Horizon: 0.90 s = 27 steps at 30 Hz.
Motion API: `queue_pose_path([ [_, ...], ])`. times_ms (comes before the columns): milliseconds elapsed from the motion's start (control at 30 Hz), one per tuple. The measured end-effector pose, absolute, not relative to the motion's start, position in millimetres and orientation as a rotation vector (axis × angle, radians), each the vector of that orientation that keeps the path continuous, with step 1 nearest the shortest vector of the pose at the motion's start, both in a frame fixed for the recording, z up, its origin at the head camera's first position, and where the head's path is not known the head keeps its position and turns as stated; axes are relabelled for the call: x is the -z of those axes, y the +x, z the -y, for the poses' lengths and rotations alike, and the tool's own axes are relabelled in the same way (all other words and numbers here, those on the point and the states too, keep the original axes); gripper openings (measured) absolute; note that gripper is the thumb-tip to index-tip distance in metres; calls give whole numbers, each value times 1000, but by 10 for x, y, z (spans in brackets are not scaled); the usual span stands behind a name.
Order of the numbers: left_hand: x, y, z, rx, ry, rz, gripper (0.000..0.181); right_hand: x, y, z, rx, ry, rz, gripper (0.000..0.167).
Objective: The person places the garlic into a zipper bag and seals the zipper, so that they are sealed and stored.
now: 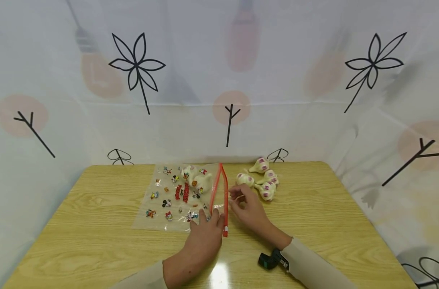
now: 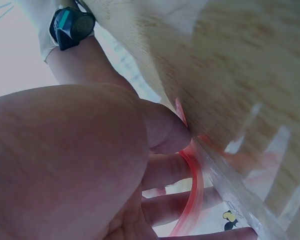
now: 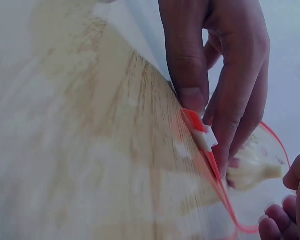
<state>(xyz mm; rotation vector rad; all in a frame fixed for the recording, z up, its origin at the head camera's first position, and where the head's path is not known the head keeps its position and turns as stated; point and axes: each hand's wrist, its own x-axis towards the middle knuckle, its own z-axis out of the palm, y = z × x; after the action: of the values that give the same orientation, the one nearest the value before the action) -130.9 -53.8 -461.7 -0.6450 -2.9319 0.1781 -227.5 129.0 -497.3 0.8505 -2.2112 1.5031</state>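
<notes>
A clear zip bag [image 1: 169, 206] with cartoon figures and a red zipper strip [image 1: 226, 200] lies flat, its mouth parted on the right. Garlic bulbs [image 1: 203, 181] show inside it. My left hand [image 1: 205, 237] holds the near part of the mouth; in the left wrist view its thumb [image 2: 165, 131] lies against the red strip, with fingers across the other side. Beside the mouth, my right hand [image 1: 250, 208] has loosely bent fingers and nothing visible between them. The white slider [image 3: 204, 138] sits by the left thumb in the right wrist view.
Several loose garlic bulbs [image 1: 267, 190] are grouped just beyond the right hand. All of this rests on a wood-grain table [image 1: 313, 224], with a patterned cloth [image 1: 295, 128] hanging behind it. A dark wrist device [image 1: 271, 260] is on the right wrist.
</notes>
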Motion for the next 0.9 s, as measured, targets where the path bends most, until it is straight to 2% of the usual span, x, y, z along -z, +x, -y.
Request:
queue_pose_path([
  [300, 4603, -1296, 559, -190, -668, 2917, 44, 4946, -2235, -1416, -1537, 821, 2134, 27],
  [633, 4626, -1297, 553, -228, -674, 2874, 41, 4922, -2249, -1578, -1529, 794, 2031, 16],
  [900, 4627, -1292, 561, -253, -670, 2863, 43, 4936, -2269, -1681, -1433, 710, 1972, 23],
])
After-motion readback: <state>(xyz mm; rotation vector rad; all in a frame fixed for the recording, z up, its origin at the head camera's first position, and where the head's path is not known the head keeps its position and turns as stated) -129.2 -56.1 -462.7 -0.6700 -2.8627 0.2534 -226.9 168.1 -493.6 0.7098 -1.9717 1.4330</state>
